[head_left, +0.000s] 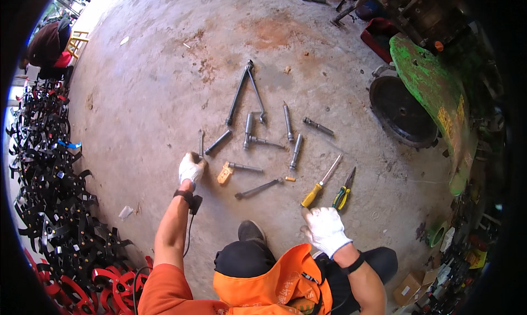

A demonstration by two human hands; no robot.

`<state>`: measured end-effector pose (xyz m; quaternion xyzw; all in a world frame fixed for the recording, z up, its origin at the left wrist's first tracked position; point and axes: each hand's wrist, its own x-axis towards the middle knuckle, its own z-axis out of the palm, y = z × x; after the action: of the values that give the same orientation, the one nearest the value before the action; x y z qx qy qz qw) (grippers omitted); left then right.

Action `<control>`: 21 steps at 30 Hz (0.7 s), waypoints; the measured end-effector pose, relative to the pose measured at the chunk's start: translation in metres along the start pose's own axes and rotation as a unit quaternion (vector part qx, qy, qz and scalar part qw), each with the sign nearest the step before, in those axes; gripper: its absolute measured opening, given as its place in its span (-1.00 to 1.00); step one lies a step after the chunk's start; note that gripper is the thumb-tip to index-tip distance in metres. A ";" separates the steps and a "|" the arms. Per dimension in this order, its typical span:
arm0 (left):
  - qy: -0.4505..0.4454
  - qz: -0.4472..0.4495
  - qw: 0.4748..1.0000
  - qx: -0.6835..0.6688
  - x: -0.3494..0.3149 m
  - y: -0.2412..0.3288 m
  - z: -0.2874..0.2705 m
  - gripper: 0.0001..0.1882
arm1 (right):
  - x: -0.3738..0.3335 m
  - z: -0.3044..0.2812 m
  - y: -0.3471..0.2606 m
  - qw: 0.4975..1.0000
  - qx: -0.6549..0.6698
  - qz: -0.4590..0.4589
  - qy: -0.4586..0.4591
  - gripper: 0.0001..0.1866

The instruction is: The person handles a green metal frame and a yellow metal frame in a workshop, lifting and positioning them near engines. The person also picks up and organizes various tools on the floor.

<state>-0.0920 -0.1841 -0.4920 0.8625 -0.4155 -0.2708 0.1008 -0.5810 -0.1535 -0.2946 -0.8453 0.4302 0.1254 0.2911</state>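
Observation:
My left hand [190, 169], in a white glove, reaches down to the floor with its fingers closed around the lower end of a small wrench [201, 141]. My right hand [325, 228], also gloved, is at the butt end of a screwdriver [312, 195] with a yellow handle; its fingers are partly apart and I see no grip. Just beyond it lie pliers [343, 196] with green and yellow handles. Between my hands are several grey metal rods and sockets, a long-handled bar [237, 98], a socket tool [248, 131] and a yellow tag-like piece [224, 173].
Black curved metal parts [55, 200] heap along the left side, with red ones [118, 285] nearer. At the right stand a round black pan [403, 109], a green metal guard [433, 90] and a cardboard box [411, 287]. A person [49, 43] sits far left.

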 end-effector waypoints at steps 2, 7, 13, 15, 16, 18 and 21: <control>0.012 0.004 1.000 -0.025 -0.007 0.000 0.002 -0.61 | 0.002 0.005 0.003 1.000 0.011 -0.023 -0.017 -0.59; 0.050 0.006 0.998 0.025 -0.060 0.015 0.011 -0.46 | 0.004 0.004 0.001 0.997 0.032 -0.073 -0.004 -0.62; -0.003 0.184 0.983 0.028 -0.131 0.043 0.035 -0.64 | 0.004 0.021 -0.005 0.991 0.026 -0.120 -0.047 -0.68; -0.006 0.219 0.975 0.037 -0.131 0.055 0.042 -0.65 | 0.003 0.026 -0.004 0.989 0.021 -0.135 -0.063 -0.69; -0.004 0.213 0.976 0.043 -0.127 0.062 0.044 -0.65 | 0.002 0.025 -0.001 0.989 0.010 -0.131 -0.073 -0.69; 0.029 0.236 0.971 0.020 -0.114 0.076 0.049 -0.62 | 0.003 0.021 0.004 0.989 0.008 -0.131 -0.063 -0.68; 0.035 0.289 0.948 0.125 -0.088 0.087 0.050 -0.65 | -0.001 0.013 0.012 0.992 -0.004 -0.111 -0.065 -0.65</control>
<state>-0.2222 -0.1688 -0.4654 0.7198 -0.6739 -0.1457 0.0802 -0.5908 -0.1508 -0.3088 -0.8790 0.3135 0.1489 0.3270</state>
